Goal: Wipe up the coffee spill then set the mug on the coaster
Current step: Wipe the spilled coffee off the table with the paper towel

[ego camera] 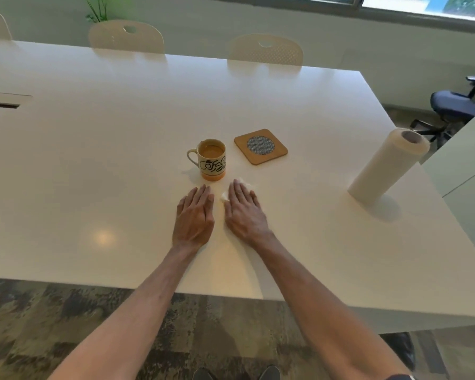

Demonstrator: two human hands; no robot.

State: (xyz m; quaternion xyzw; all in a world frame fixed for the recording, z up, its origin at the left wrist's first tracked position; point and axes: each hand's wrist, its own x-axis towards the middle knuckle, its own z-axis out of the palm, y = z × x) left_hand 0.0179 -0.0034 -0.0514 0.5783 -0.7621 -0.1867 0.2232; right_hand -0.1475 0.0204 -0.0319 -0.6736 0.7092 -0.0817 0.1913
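plainly "coff" lettering on mug (pixel 212 159) beside coaster (pixel 260 146)

The mug (pixel 212 160) stands upright, cream with black "Coffee" lettering and an orange base band, handle pointing left, holding light brown coffee. Just right of it and slightly farther, not touching, 1 square tan coaster (pixel 261 146) with a round grey mesh centre lies flat, turned cornerwise. Near the mug's near-right side, a white crumpled paper towel piece (pixel 224 196) peeks from under the flat right hand (pixel 244 212).

mug (pixel 211 159) left of coaster (pixel 260 146), both on table (pixel 93 149).
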